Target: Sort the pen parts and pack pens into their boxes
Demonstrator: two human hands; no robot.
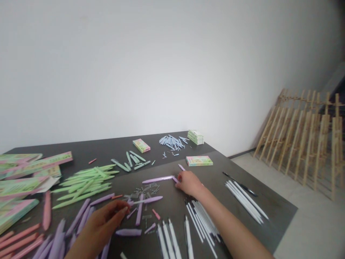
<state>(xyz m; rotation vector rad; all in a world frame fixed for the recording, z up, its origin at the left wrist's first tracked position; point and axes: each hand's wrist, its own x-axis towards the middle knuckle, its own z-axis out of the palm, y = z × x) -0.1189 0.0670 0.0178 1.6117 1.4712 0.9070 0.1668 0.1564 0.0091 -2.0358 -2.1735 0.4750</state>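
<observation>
My left hand [104,223] is closed in a pinch at the lower left, its fingertips on a small purple pen part. A thin whitish stick runs right from those fingertips to a purple pen barrel [153,199]; whether they are joined I cannot tell. My right hand [190,182] reaches to mid-table, fingers closed on a small purple pen piece [175,179]. Touching or just beside that piece lies a long purple pen [157,179] with a clear end. Another purple piece [181,167] shows behind the right hand. Small clear parts [151,190] lie scattered between the hands.
Green pen barrels [83,183], purple barrels [81,219] and pink ones [21,241] lie left. White refills [202,219] and more refills [245,201] lie right. Flat cartons [24,187], a box [199,160] and blue parts [172,141] surround them. Wooden easels [302,140] stand beyond.
</observation>
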